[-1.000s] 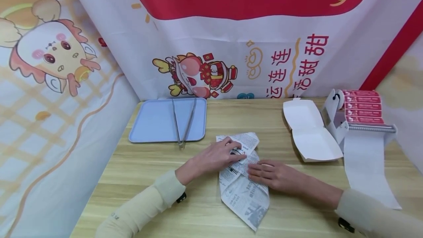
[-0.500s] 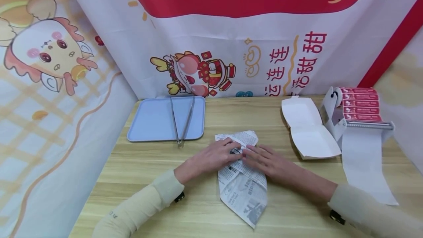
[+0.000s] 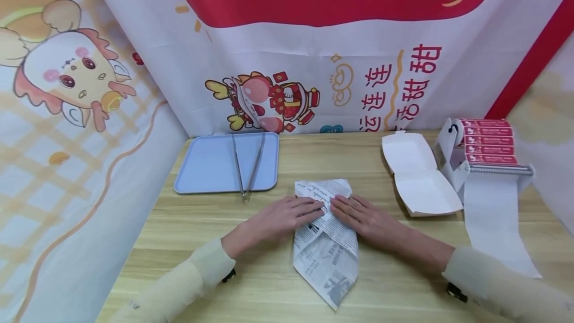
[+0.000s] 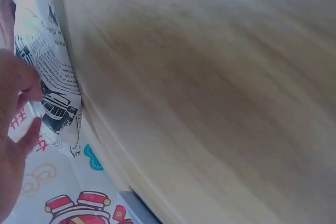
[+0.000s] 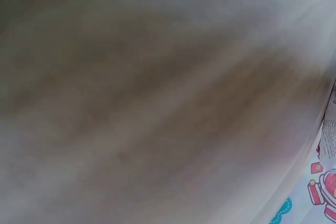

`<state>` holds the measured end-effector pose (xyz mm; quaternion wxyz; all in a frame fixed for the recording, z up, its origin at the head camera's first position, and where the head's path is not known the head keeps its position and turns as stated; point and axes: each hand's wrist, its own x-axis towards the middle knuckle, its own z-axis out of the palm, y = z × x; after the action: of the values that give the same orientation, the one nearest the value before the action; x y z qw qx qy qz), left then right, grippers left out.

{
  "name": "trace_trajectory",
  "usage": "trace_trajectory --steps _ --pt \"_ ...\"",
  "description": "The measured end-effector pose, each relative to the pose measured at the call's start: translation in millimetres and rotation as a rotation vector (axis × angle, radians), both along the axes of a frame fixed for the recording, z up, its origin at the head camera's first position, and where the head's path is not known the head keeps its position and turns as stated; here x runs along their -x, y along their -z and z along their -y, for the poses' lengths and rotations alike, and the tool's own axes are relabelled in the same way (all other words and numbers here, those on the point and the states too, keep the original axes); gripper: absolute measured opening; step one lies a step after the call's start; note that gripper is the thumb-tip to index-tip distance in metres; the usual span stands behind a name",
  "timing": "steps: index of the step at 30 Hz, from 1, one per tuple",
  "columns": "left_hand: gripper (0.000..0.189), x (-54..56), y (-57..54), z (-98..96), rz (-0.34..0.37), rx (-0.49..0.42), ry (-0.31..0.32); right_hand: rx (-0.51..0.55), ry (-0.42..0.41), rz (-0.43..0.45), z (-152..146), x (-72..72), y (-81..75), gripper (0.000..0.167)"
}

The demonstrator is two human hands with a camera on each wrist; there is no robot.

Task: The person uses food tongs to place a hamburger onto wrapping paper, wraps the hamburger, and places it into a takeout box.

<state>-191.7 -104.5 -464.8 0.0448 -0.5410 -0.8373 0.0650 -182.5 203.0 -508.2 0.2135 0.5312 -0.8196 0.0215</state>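
Observation:
A sheet of newsprint-patterned wrapping paper (image 3: 326, 263) lies folded on the wooden table, its sides overlapping in the middle. One pointed end aims at the person's body. My left hand (image 3: 282, 217) rests on the paper's left half, fingers stretched toward the centre seam. From the other side, my right hand (image 3: 366, 217) lays its straight fingers on the paper, fingertips close to those of the left. The left wrist view catches the paper's side (image 4: 55, 77) standing up from the table, with thumb and a finger apart beside it. Blurred tabletop fills most of the right wrist view.
A blue tray (image 3: 206, 163) at the back left carries metal tongs (image 3: 255, 166) that jut over its front edge. An unfolded white box (image 3: 426, 188) lies at the right. Beside it stands a dispenser with a roll of red labels (image 3: 489, 141), its white strip (image 3: 495, 228) trailing forward.
My right hand has slid inward and up the paper to the centre. My left fingers have straightened and drawn back slightly left. The paper has turned a little, its pointed end shifting left.

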Motion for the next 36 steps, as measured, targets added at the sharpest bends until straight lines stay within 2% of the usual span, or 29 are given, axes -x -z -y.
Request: trace_trajectory --steps 2,5,9,12,17,23,26,30,36 --pt "0.086 -2.8 1.0 2.9 0.025 0.056 -0.016 -0.027 0.028 -0.008 1.3 0.3 -0.7 0.055" --pt "0.097 -6.4 5.1 5.3 0.029 0.108 -0.033 -0.056 0.039 -0.055 4.4 0.7 -0.5 0.056" --pt "0.090 -8.2 14.2 4.7 -0.028 0.125 -0.043 -0.055 0.024 -0.151 7.3 2.1 3.4 0.054" --pt "0.083 -8.4 19.3 3.0 -0.067 0.121 -0.053 -0.041 0.022 -0.187 8.0 3.4 6.2 0.054" --pt "0.075 -8.7 23.3 2.2 -0.097 0.134 -0.067 -0.031 0.010 -0.166 7.5 4.9 5.9 0.054" --pt "0.063 -0.3 24.0 5.2 -0.092 0.079 -0.014 0.019 -0.015 -0.082 4.6 6.5 1.2 0.057" --pt "0.062 4.9 26.4 8.6 -0.055 0.017 0.014 0.046 -0.014 -0.042 3.3 8.8 1.7 0.060" --pt "0.066 7.6 28.4 11.7 0.048 -0.052 0.025 0.050 -0.007 -0.009 1.9 11.8 3.5 0.060" --pt "0.062 6.3 23.0 14.1 0.179 -0.132 -0.017 0.107 -0.059 0.034 5.1 15.2 4.1 0.058"
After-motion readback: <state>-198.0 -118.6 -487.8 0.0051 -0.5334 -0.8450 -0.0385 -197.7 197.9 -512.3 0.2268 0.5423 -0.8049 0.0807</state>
